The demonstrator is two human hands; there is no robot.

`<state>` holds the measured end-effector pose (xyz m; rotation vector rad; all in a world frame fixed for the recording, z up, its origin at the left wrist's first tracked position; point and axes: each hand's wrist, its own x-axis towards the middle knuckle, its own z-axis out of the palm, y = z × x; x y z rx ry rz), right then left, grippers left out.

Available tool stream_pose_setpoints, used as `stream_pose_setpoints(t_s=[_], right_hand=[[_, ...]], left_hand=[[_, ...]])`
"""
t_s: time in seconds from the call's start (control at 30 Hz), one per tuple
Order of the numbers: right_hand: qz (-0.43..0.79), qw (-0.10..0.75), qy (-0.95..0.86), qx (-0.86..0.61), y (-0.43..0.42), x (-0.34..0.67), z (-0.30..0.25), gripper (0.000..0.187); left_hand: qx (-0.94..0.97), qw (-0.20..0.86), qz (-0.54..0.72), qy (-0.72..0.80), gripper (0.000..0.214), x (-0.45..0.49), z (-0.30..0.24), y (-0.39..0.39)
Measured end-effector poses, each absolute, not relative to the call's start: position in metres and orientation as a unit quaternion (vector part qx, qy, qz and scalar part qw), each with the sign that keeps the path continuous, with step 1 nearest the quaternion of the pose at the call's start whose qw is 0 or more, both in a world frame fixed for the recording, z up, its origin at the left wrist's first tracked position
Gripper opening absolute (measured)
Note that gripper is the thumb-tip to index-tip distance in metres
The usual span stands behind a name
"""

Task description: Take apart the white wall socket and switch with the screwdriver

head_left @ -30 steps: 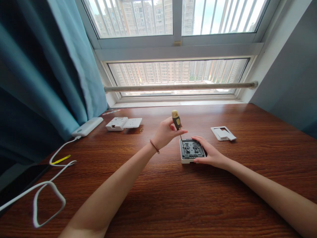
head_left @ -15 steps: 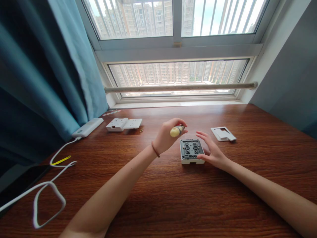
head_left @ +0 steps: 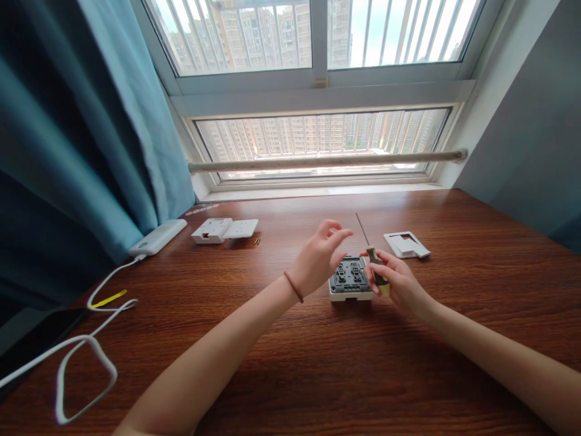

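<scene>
My right hand grips a screwdriver by its yellow and black handle, the thin shaft pointing up and away from me. Just beneath it sits a square wall switch with a white base and a dark grey inner frame, lying face up on the table. Over the left side of that switch hovers my left hand, its fingers apart and holding nothing. A brown band circles the left wrist.
White cover plates lie at the right. At the back left are a white box with a plate and small brass screws. A white power bank, its cable and a yellow strip lie farther left, by the blue curtain.
The screwdriver has passed from my left hand to my right. My left hand has opened, and my right fingers have closed round the handle. The view has shifted slightly.
</scene>
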<state>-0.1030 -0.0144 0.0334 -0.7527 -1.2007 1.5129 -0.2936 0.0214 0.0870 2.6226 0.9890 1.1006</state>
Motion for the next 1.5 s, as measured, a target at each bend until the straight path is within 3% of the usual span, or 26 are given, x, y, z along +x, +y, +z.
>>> stream_pose_setpoints(t_s=[0.1,0.17,0.37,0.83,1.27,1.5], right_hand=[[0.601,0.545,-0.469,-0.349,-0.001,-0.094,0.024,0.016],[0.598,0.548,-0.459,-0.362,0.004,-0.091,0.017,0.014],[0.590,0.537,-0.474,-0.374,0.006,-0.093,0.005,0.013],[0.588,0.528,-0.471,-0.391,0.004,-0.095,0.007,0.021],[0.578,0.515,-0.492,-0.398,0.006,-0.094,0.004,0.025],[0.570,0.517,-0.488,-0.412,0.006,-0.095,0.005,0.030]], left_hand=[[0.839,0.250,0.275,0.397,0.017,-0.312,0.090,0.045],[0.826,0.374,0.189,0.376,0.020,-0.324,0.084,0.060],[0.796,0.487,0.146,0.328,0.032,-0.332,0.058,0.076],[0.784,0.493,0.171,0.336,0.024,-0.321,0.055,0.068],[0.865,0.355,0.186,0.303,0.018,-0.320,0.059,0.067],[0.875,0.343,0.188,0.285,0.016,-0.319,0.060,0.066]])
